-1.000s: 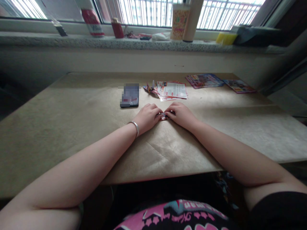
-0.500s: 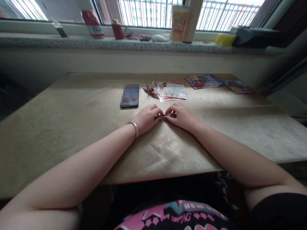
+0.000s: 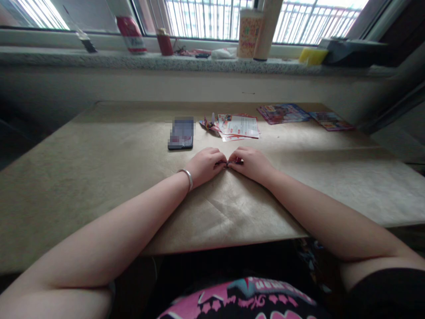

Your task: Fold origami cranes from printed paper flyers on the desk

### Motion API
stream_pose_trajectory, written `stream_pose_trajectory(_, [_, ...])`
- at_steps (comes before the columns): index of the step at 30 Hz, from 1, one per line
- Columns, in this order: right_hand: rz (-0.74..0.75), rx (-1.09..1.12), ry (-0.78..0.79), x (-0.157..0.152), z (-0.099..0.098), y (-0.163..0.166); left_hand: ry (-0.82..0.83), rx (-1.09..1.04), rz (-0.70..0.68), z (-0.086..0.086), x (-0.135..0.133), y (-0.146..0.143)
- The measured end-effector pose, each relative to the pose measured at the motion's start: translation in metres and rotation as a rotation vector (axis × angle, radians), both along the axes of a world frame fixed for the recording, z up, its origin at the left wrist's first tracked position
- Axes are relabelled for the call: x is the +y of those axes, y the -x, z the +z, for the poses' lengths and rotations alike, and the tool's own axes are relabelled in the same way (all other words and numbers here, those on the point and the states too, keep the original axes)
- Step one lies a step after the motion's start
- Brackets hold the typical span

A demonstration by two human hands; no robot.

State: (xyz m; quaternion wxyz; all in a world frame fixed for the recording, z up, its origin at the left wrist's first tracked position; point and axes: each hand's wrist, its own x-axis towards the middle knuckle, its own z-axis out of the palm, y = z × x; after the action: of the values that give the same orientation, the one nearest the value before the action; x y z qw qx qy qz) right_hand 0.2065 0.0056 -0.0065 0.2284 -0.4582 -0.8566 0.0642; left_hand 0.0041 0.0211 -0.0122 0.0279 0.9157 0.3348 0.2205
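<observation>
Between my two hands is a small, thin, dark printed strip [image 3: 227, 164] that looks like folded paper. It sits low over the table in front of me, and most of it is hidden by fingers. My left hand [image 3: 207, 165], with a silver bracelet at the wrist, pinches its left end. The right end is pinched in my right hand [image 3: 253, 162]. The fingertips of both hands almost meet at the strip's middle. Just beyond them lie a crumpled piece of printed paper [image 3: 210, 126] and several white and red printed sheets [image 3: 241, 126].
A dark phone [image 3: 181, 133] lies beyond my left hand on the beige table [image 3: 99, 177]. Glossy printed booklets or cards [image 3: 283, 113] are at the back right, with another stack [image 3: 331, 120] beside them. A can [image 3: 130, 34] and a patterned cup [image 3: 249, 34] stand on the windowsill.
Both hands have shifted very slightly toward me, still pinching the strip. Less of the strip's patterned face shows now; it looks flatter and narrower between the fingertips.
</observation>
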Motion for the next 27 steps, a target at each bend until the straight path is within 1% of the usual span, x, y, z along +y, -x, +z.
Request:
stream_pose_trajectory(6, [0.021, -0.106, -0.049, -0.0019, 0.0016, -0.0017, -0.004, 0.013, 0.009, -0.0004, -0.0007, 0.0004])
stream_pose_trajectory(12, [0.021, -0.18, -0.098, -0.001, 0.0011, 0.0012, -0.04, 0.104, 0.02, 0.0027, -0.002, -0.0009])
stream_pose_trajectory(18, [0.001, -0.139, -0.055, 0.0004, 0.0016, -0.002, -0.043, 0.129, 0.044, 0.0042, -0.004, -0.0028])
stream_pose_trajectory(27, [0.051, -0.099, -0.054, 0.0031, -0.0012, 0.001, -0.023, 0.131, 0.023, 0.0037, -0.0012, -0.0017])
